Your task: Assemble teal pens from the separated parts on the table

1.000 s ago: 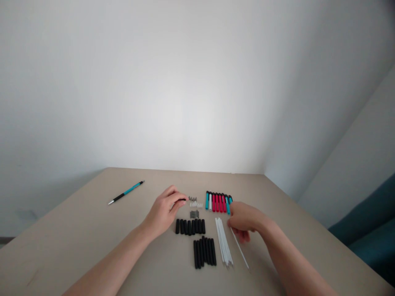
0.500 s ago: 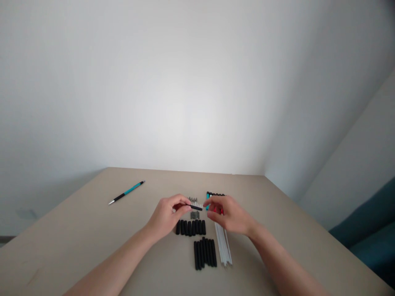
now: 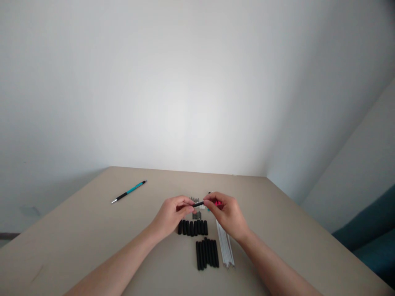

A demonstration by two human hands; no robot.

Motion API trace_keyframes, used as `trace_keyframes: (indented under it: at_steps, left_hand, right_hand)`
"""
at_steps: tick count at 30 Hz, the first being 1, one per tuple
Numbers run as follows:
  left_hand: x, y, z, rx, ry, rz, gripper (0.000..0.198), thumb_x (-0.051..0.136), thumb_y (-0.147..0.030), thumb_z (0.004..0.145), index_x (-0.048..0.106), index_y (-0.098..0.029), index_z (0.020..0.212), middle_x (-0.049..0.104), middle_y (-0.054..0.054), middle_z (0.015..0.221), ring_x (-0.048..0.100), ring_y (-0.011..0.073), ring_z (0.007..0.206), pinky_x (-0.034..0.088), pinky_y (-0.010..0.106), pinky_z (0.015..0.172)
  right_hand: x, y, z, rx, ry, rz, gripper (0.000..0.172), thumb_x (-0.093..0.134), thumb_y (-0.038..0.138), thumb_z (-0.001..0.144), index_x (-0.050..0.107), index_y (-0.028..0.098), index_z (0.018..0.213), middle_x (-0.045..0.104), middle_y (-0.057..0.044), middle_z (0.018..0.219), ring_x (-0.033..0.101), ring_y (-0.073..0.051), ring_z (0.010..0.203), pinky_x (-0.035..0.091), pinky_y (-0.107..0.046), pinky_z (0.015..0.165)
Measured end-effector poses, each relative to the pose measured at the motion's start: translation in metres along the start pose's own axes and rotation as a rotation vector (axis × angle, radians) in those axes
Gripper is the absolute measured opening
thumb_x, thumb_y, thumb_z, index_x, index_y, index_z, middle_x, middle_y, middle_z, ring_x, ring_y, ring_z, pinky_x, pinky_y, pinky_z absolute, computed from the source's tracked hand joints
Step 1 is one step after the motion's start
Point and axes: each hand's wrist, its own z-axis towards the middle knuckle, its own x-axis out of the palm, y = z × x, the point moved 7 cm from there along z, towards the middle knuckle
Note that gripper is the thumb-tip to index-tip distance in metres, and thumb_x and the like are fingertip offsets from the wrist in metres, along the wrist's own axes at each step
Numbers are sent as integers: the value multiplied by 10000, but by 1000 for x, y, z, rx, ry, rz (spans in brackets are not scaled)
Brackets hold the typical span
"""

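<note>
My left hand [image 3: 171, 213] and my right hand [image 3: 224, 213] meet above the table, fingers pinched on the two ends of a short black pen part [image 3: 198, 203]. Below them lie a row of short black tubes [image 3: 192, 227], a second group of longer black tubes [image 3: 207, 254] and a bundle of thin white refills [image 3: 225, 249]. Small grey and white bits [image 3: 196, 214] lie under the held part. Red and teal pen barrels [image 3: 217, 203] are mostly hidden behind my right hand.
A finished teal and black pen [image 3: 128, 191] lies alone at the far left of the beige table [image 3: 92, 238]. A white wall rises behind the table. A dark teal seat [image 3: 370, 242] sits at the lower right.
My right hand left the white refills and came left to meet my left hand. Both now hold the black part, raised slightly over the small bits.
</note>
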Motion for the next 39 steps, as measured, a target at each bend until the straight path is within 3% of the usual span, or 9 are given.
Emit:
trace_keyframes:
  at_steps: [8, 13, 16, 19, 25, 39]
  left_hand:
    - [1, 3, 1, 3, 9, 29, 222, 519, -317, 815, 624, -143, 904, 709, 40, 814, 513, 102, 557, 387, 217, 541]
    - [-2, 2, 1, 16, -13, 93, 234, 502, -327, 820, 628, -151, 909, 712, 43, 816, 592, 140, 653, 433, 239, 616]
    - [-9, 1, 2, 43, -68, 203, 218, 497, -305, 822, 658, -172, 886, 707, 28, 800, 614, 159, 729, 439, 249, 675]
    - [-17, 2, 5, 45, -131, 376, 210, 511, -282, 807, 693, -182, 843, 696, 26, 779, 589, 157, 678, 420, 251, 638]
    - [-24, 9, 10, 55, -148, 546, 184, 532, -240, 794, 709, -191, 807, 663, 26, 767, 557, 149, 651, 406, 256, 635]
    - [-13, 13, 10, 117, 37, 639, 224, 500, -162, 812, 720, -211, 809, 620, 24, 821, 583, 144, 767, 418, 231, 746]
  right_hand:
    - [-1, 1, -1, -31, -27, 1, 191, 533, 316, 829, 671, 184, 819, 662, -29, 738, 572, -134, 650, 434, -219, 580]
    - [-6, -4, 0, -19, -78, -4, 206, 532, 329, 823, 668, 174, 836, 662, -44, 745, 560, -137, 612, 435, -229, 558]
    - [-10, -10, 1, 6, -124, -11, 210, 532, 332, 818, 665, 172, 842, 665, -45, 738, 548, -137, 586, 426, -231, 542]
    - [-11, -12, 1, 20, -138, -28, 202, 534, 326, 815, 666, 175, 837, 666, -40, 732, 540, -137, 586, 418, -230, 543]
    - [-11, -10, 2, 31, -135, -97, 194, 531, 305, 805, 672, 173, 815, 671, -39, 729, 543, -138, 583, 416, -233, 555]
    - [-8, -13, 3, 12, -116, -133, 169, 529, 277, 803, 667, 179, 806, 663, -20, 712, 537, -131, 583, 407, -232, 570]
